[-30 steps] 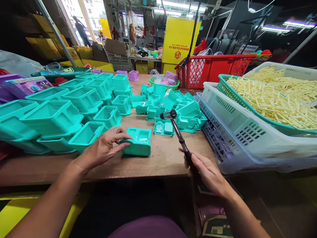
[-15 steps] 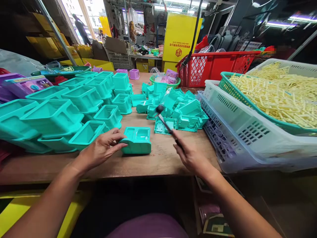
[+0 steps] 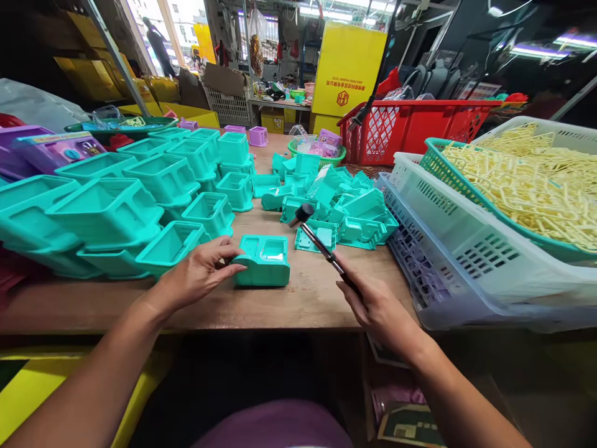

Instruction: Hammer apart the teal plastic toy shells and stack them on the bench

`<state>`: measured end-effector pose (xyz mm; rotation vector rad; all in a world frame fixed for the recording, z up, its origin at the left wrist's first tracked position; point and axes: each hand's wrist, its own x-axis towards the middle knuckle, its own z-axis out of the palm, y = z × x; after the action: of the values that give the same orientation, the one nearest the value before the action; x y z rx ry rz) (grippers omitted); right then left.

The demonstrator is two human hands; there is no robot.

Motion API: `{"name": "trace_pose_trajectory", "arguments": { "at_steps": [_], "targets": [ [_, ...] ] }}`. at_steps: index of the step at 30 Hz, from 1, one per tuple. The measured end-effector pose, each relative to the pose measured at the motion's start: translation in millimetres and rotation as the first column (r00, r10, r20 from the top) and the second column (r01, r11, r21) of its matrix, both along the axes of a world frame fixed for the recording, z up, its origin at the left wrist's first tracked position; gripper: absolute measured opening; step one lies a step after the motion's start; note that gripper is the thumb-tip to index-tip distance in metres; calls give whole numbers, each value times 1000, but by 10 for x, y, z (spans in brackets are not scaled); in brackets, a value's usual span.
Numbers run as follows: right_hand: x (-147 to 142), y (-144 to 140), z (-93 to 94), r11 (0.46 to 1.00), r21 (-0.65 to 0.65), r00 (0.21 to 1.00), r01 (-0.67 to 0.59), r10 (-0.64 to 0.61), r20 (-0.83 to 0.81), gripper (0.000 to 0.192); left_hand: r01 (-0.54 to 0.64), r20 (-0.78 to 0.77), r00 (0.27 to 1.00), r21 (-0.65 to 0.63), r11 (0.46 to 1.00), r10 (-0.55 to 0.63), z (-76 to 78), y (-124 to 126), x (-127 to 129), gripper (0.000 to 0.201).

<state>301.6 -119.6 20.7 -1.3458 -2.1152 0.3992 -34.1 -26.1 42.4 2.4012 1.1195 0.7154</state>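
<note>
Yellow carton (image 3: 349, 65) — upside-down "FENG HUANG TOYS", plus Chinese characters.

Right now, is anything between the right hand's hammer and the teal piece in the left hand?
Nothing visible stands between the hammer and the teal piece. The left hand pinches its left end; loose teal parts lie beyond it.
</note>
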Motion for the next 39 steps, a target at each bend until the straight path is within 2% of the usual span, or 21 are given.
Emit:
{"name": "trace_pose_trajectory", "arguments": {
  "at_steps": [4, 8, 10, 13, 16, 19, 21, 23, 26, 28, 30, 32, 35, 37, 39],
  "targets": [
    [47, -172, 35, 996, -53, 992, -74, 79, 98, 57, 21, 3, 1000, 2, 1000, -21, 7, -8, 18, 25],
    [62, -298, 22, 1000, 19, 998, -9, 8, 69, 59, 11, 12, 1000, -12, 1000, -11, 1, -17, 38, 23],
    [60, -338, 11, 1000, -8, 992, -24, 24, 121, 59, -7, 30, 1000, -1, 1000, 8, -15, -19, 58, 23],
    [53, -356, -4, 1000, -2, 987, -21, 21, 157, 59, -49, 80, 996, 36, 998, 46, -77, -27, 113, 23],
    [26, -326, 7, 1000, 18, 985, 12, -15, 174, 58, -142, 168, 977, 48, 989, 133, -212, -62, 191, 21],
    [-59, -266, 73, 999, -40, 971, -25, 34, 237, 58, -190, 287, 935, -89, 978, 208, -394, -143, 263, 26],
    [-144, -215, 138, 999, 28, 984, -43, 37, 174, 58, -168, 312, 924, -184, 969, 219, -494, -208, 292, 23],
    [-220, -157, 193, 995, 93, 992, -46, 35, 122, 57, -156, 293, 932, -210, 965, 215, -542, -257, 298, 17],
    [-261, -81, 216, 997, 20, 981, -78, 73, 180, 56, -201, 333, 905, -217, 955, 266, -511, -230, 270, 16],
    [-240, -50, 198, 996, -32, 974, -80, 85, 212, 56, -255, 410, 840, -279, 926, 355, -456, -118, 244, 29],
    [-205, -37, 178, 998, -16, 977, -58, 60, 203, 56, -269, 438, 783, -401, 876, 441, -409, 48, 228, 47],
    [-177, -38, 181, 999, 13, 982, -37, 34, 186, 55, -189, 406, 801, -526, 829, 440, -390, 204, 230, 57],
    [-170, -61, 239, 999, 37, 987, -16, 10, 160, 54, -3, 407, 861, -597, 802, 306, -434, 283, 272, 48],
    [-190, -97, 290, 999, 51, 989, -10, 2, 150, 52, 56, 416, 880, -572, 818, 230, -504, 212, 327, 42],
    [-228, -155, 319, 998, 67, 989, -1, -8, 148, 51, 48, 408, 893, -506, 861, 190, -582, 89, 399, 37]
  ]
}}
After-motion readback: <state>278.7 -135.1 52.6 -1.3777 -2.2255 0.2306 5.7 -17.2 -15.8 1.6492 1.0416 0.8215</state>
